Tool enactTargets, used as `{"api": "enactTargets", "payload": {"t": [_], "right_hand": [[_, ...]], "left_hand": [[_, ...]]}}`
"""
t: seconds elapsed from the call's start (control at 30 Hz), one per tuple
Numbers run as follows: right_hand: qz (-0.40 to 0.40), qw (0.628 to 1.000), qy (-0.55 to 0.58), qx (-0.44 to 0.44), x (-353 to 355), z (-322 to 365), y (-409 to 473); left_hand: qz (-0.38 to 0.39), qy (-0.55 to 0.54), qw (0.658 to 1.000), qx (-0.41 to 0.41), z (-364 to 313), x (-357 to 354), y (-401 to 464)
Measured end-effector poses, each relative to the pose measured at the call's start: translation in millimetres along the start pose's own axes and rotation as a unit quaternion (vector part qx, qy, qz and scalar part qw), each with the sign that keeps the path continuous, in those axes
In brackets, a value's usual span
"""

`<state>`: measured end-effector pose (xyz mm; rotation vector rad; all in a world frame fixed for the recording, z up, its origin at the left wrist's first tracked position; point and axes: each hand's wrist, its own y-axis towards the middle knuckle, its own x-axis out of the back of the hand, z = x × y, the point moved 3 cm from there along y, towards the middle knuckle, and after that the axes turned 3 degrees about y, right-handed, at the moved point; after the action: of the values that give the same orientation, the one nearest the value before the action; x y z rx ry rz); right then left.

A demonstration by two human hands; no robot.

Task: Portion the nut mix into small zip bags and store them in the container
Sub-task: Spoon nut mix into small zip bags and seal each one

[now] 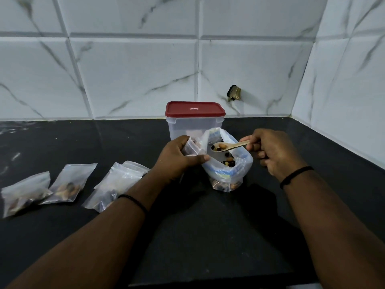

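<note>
A large clear bag of nut mix (228, 167) stands open on the black counter, nuts visible inside. My right hand (273, 151) grips a wooden spoon (229, 146) loaded with a few nuts, held over the bag's mouth. My left hand (179, 157) holds a small zip bag (192, 147) open, just left of the spoon. Three filled small bags lie to the left: one at the far left (25, 192), one beside it (73, 182), and one (116, 184) partly under my left forearm. A clear container with a red lid (194, 119) stands closed behind the nut bag.
The black counter (208, 236) meets white marble-patterned wall tiles at the back and on the right. A small dark fixture (234, 93) sticks out of the back wall above the container.
</note>
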<state>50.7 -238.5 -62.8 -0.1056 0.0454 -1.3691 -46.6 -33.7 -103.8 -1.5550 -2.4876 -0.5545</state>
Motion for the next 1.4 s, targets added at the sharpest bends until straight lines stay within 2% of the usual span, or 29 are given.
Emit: {"api": "enactTargets", "payload": {"t": [0.27,0.5,0.6,0.7,0.77,0.8,0.93,1.0,1.07,1.17,1.4], "right_hand": [[0.046,0.994,0.048,0.082,-12,10,-15],[0.098,0.977,-0.017,0.188,-27,18,-39],[0.105,0.938,-0.137,0.301,-34,18,-41],[0.109,0.852,-0.259,0.442,-37,19,-45],[0.105,0.814,-0.281,0.498,-36,20,-47],[0.098,0.815,-0.266,0.506,-34,21,-47],[0.029,0.885,-0.122,0.448,-23,22,-39],[-0.027,0.920,-0.102,0.377,-15,20,-27],[-0.048,0.947,-0.120,0.293,-7,15,-12],[-0.029,0.958,-0.180,0.222,-3,5,2],[0.052,0.958,-0.228,0.167,-22,-4,0]], "left_hand": [[-0.024,0.019,0.999,-0.009,1,1,2],[-0.026,0.030,0.999,-0.011,1,1,4],[-0.027,0.008,1.000,-0.010,3,1,3],[-0.040,0.010,0.999,-0.023,3,3,3],[-0.047,0.011,0.998,-0.026,3,4,3],[-0.048,0.008,0.999,-0.024,2,4,2],[-0.038,0.012,0.999,-0.008,1,2,2],[-0.032,0.015,0.999,-0.006,-1,1,2],[-0.017,0.020,1.000,-0.008,-2,0,0],[0.013,0.036,0.999,0.000,-3,-1,-1],[0.028,0.035,0.999,0.025,0,0,1]]}}
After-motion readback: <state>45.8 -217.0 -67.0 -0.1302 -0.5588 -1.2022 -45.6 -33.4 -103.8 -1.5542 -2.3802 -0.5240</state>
